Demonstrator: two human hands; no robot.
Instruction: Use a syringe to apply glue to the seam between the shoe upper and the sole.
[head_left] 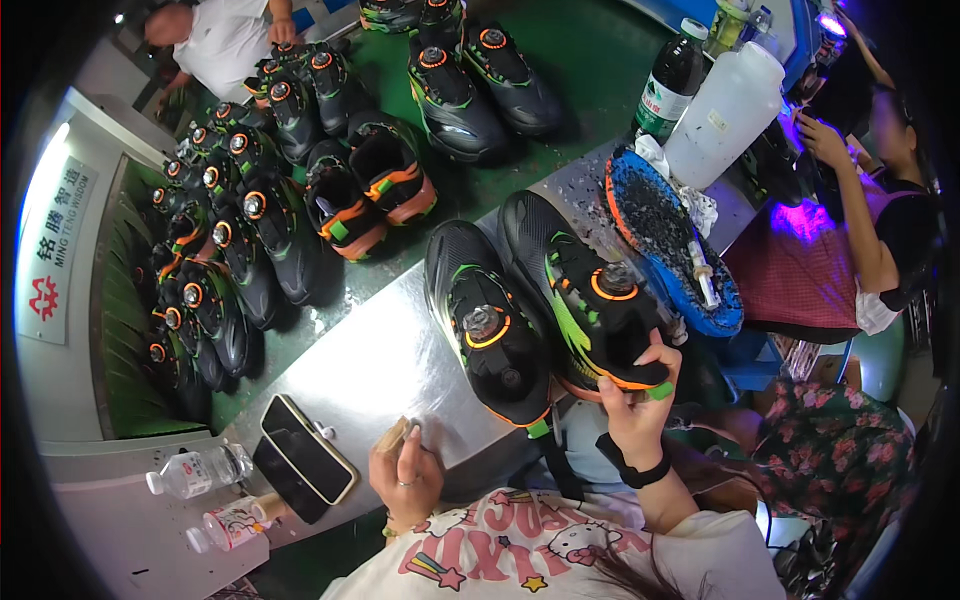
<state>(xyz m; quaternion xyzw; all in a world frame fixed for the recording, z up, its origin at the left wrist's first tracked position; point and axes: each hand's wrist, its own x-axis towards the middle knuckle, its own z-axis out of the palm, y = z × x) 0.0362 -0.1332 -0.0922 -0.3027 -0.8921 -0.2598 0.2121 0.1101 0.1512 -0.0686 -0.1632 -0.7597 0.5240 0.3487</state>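
Two black sneakers with green and orange trim stand side by side on the metal worktop, toes pointing away from me. My right hand (638, 420) is closed on the heel of the right sneaker (570, 290), thumb and fingers at its collar near the orange edge and green tab. Beside it, apart from both hands, is the left sneaker (490, 320), with a clear dial ringed in orange on its tongue. My left hand (405, 478) rests low over the worktop's near edge, fingers closed around a small tan block (393, 437), partly hidden by them.
Many similar sneakers (255, 220) crowd the green table at left and back. A phone (305, 458) and small bottles (200, 472) lie at left. At right are a blue tray (722, 318) of dark scraps, a white jug (725, 115) and a dark bottle (672, 80). Other people work nearby.
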